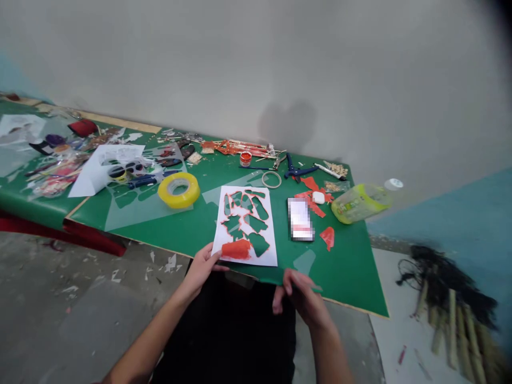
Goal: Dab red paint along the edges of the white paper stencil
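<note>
Left hand [205,263] clamps the cut-out white sheet [243,212] at its lower-left edge; right hand [301,292] is closed on a slim, blurred green tool [317,290].

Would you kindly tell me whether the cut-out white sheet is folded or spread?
Spread: the white sheet shows its broad face without a visible fold; the left hand holds one corner.

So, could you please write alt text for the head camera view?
A person's left hand holds a white sheet with cut-out shapes and a red patch at the edge of a green table. The blurred right hand appears to hold a slim green object; yellow tape, a phone and a bottle are nearby.
</note>
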The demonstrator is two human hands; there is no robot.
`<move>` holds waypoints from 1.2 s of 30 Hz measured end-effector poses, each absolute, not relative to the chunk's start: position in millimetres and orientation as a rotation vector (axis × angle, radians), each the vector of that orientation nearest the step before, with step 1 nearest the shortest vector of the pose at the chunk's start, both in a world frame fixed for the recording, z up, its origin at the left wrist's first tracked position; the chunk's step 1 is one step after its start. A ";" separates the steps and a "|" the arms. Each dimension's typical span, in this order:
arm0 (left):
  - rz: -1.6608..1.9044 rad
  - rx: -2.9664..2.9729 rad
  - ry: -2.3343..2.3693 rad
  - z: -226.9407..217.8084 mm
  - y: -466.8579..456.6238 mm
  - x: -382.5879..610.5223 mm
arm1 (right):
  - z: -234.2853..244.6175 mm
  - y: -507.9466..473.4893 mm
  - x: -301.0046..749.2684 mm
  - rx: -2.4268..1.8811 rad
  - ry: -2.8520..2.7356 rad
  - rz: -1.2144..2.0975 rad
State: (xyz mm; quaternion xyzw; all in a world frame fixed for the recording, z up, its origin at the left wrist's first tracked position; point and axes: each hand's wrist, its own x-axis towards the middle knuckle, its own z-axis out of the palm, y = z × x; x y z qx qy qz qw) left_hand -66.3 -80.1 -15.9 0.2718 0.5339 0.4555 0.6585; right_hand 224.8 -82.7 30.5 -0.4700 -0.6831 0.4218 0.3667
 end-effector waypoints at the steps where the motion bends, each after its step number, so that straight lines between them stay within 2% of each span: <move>1: 1.036 0.619 1.206 -15.4 -79.9 -66.3 | 32.6 -79.2 223.9 -1.229 -1.744 1.015; 4: 1.061 0.632 1.200 -11.7 -78.0 -66.5 | 37.4 -76.4 216.6 -1.228 -1.745 0.802; 9: 1.101 0.658 1.204 -3.2 -72.4 -67.1 | 38.0 -86.6 203.3 -1.055 -1.854 0.705; 17: 1.017 0.741 1.269 -12.0 -67.5 -64.6 | -2.9 -74.8 203.4 -1.245 -1.883 0.493; 36: 0.951 1.087 1.606 -37.9 -40.6 -77.5 | -45.8 -33.3 195.7 -1.201 -1.953 0.555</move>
